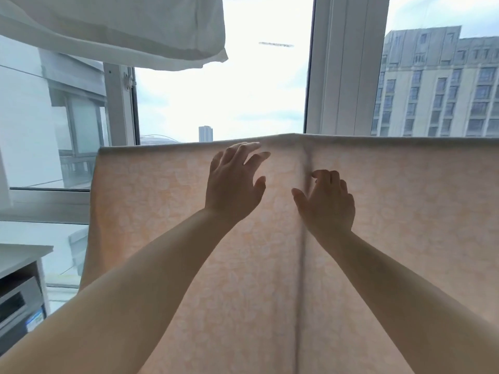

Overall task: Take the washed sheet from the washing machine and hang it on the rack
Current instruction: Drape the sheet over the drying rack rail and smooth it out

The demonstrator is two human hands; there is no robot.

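Two hands work at the front of one peach patterned sheet, which hangs draped over a horizontal support in front of the window; the rack bar itself is hidden under the fold along the top edge. Left hand: fingers spread and fairly straight, tips near the top fold, holding nothing. Right hand: fingers bent at the knuckles beside a dark vertical crease, thumb out to the side. Cannot tell whether it pinches the cloth or only rests against it.

Judgement: hanging looks mostly done; the step in hand is smoothing and squaring the sheet. To do it well, flatten outward from the crease with open palms, one hand each way, and keep the top fold straight along the support so the cloth does not slide off. Pull gently; damp fabric drags and can bunch again.

Count:
- sheet on the rack: 1
- vertical crease in it: 1
- white cloth hanging overhead at upper left: 1
- hands: 2
- appliance under the counter at lower left: 1, only partly in view
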